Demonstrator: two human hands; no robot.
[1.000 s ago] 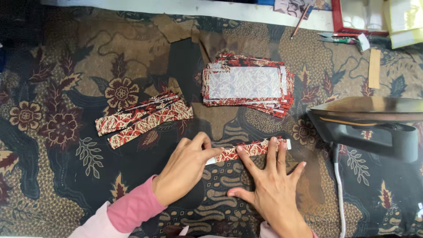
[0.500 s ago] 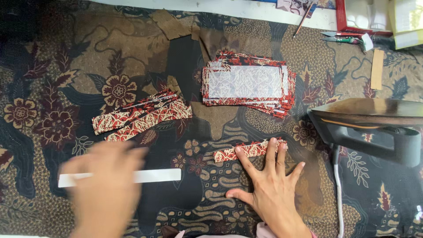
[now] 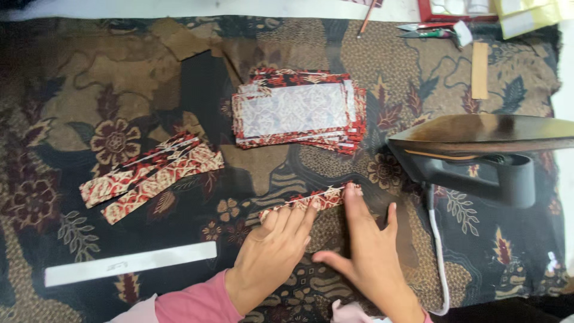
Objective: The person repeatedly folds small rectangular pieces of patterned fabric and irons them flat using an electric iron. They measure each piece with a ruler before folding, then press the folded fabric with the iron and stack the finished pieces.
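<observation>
Red-and-cream patterned fabric, folded into a narrow strip (image 3: 308,202), lies on the dark batik-covered table (image 3: 89,90) just in front of the person, and both hands rest on it. The left hand (image 3: 272,257) lies flat with its fingertips (image 3: 312,206) pressing the strip's near edge; the right hand (image 3: 371,257) is spread open beside it, its longest finger laid over the strip's right end. Neither hand grips anything: both are open, palms down, close together with the thumbs nearly meeting.

To the left, well apart, a small pile of finished strips (image 3: 149,176) lies fanned out, a few pieces folded the same way. Behind the hands sits a stack of flat rectangles (image 3: 298,110) with pale backing, thicker than the pile of strips, so by the look of it more of the work lies ahead than behind. A long white ruler-like slat (image 3: 128,263) lies on the table near the left sleeve, untouched. The iron (image 3: 478,155) stands to the right, its cord (image 3: 439,251) trailing towards the person; the strip in hand looks creased by finger only, not yet pressed
</observation>
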